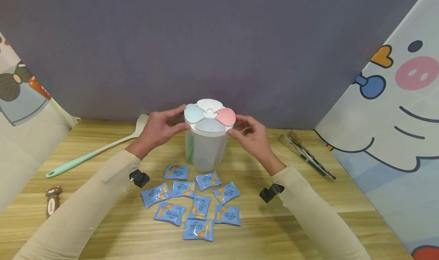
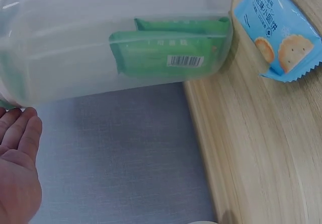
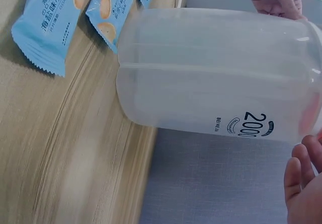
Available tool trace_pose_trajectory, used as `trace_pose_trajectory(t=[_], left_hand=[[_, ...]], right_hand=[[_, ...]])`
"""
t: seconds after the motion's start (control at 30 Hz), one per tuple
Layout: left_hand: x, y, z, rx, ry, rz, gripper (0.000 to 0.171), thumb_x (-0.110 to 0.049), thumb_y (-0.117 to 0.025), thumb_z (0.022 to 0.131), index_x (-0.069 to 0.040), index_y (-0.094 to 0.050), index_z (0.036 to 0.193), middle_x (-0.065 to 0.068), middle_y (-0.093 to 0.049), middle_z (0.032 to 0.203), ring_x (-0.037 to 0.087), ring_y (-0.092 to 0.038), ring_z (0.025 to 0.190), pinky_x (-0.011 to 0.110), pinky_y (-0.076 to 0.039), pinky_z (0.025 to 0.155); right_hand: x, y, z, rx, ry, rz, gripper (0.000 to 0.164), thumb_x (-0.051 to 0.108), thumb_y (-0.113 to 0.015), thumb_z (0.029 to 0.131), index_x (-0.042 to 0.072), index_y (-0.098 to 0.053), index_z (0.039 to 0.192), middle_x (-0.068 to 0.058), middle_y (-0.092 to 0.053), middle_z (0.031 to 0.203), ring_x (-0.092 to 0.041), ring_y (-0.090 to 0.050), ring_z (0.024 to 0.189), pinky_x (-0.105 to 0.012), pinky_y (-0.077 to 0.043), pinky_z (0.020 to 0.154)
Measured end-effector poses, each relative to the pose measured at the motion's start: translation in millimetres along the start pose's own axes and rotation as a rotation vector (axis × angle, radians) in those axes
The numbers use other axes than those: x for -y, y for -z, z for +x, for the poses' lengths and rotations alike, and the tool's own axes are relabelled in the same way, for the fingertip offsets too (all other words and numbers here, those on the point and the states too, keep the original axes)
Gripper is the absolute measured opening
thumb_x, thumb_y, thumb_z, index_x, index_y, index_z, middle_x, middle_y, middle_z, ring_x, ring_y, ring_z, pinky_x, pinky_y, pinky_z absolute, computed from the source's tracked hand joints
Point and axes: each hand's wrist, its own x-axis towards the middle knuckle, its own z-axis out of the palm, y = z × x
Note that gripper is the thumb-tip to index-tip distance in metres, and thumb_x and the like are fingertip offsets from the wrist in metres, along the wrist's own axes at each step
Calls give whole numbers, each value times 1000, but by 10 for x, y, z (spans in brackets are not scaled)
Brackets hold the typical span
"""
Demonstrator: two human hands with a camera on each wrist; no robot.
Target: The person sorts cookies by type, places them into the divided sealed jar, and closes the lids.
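Note:
A translucent canister (image 1: 208, 153) stands upright at the back of the table, topped by a white lid (image 1: 210, 118) with petal-shaped flaps in white, pink, grey and pale blue. At the lid's left rim my left hand (image 1: 158, 129) holds on, thumb in front and fingers behind. My right hand (image 1: 252, 136) grips the opposite rim in the same way. Green packets (image 2: 166, 55) show through one compartment wall in the left wrist view. Dark "2000" print (image 3: 250, 124) marks the canister's side in the right wrist view.
Several blue biscuit packets (image 1: 199, 206) lie in front of the canister. A spoon (image 1: 103, 148) with a mint handle rests at left, above a brown bear-headed item (image 1: 52, 202). Metal tongs (image 1: 306, 155) lie at right. A grey partition (image 1: 219, 43) rises behind.

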Motion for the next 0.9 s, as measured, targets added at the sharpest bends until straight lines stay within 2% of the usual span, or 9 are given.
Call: trace_pose_trajectory(t=[0.2, 0.33, 0.47, 0.57, 0.7, 0.77, 0.9], left_hand=[[26, 5, 2, -16, -38, 41, 53, -6, -77, 78, -2, -58, 128, 12, -57, 125, 27, -60, 106, 43, -50, 84], [41, 13, 14, -37, -86, 88, 54, -7, -80, 76, -2, -60, 126, 12, -58, 124, 26, -59, 109, 39, -49, 88], [41, 22, 26, -63, -146, 137, 56, -8, -83, 73, -2, -61, 124, 10, -58, 125, 25, -57, 112, 39, -47, 92], [47, 21, 37, -75, -181, 133, 54, -8, -83, 72, -2, -63, 121, 7, -58, 125, 23, -57, 113, 38, -46, 93], [65, 8, 57, -92, -226, 110, 50, -6, -85, 69, -1, -67, 116, 7, -60, 122, 22, -59, 111, 34, -46, 93], [58, -3, 68, -103, -246, 112, 49, -4, -86, 66, 1, -68, 112, 9, -62, 120, 24, -60, 109, 32, -47, 92], [-64, -12, 67, -123, -270, 126, 48, 2, -86, 62, 7, -69, 106, 16, -64, 114, 30, -62, 104, 32, -48, 90]], right_hand=[[-3, 4, 18, 7, 29, -25, 38, -6, -78, 73, -14, -60, 106, -28, -63, 95, -43, -57, 79, -44, -48, 60], [-15, 23, 34, 14, 53, -34, 41, -6, -79, 72, -14, -60, 108, -28, -61, 98, -44, -56, 84, -54, -48, 64], [-25, 42, 59, 24, 120, -62, 44, -6, -80, 71, -13, -61, 110, -28, -60, 109, -42, -55, 99, -43, -48, 74], [-29, 48, 88, 42, 207, -87, 42, -10, -79, 69, -13, -63, 108, -29, -59, 115, -42, -53, 108, -36, -43, 85], [-39, 45, 117, 71, 294, -91, 36, -14, -76, 69, -12, -66, 103, -31, -59, 115, -45, -51, 108, -44, -38, 95], [-48, 42, 122, 84, 319, -87, 33, -16, -75, 69, -13, -67, 100, -32, -59, 114, -47, -50, 108, -47, -38, 95], [-67, 33, 125, 97, 363, -72, 28, -18, -74, 69, -13, -68, 95, -33, -58, 112, -51, -48, 110, -52, -36, 98]])
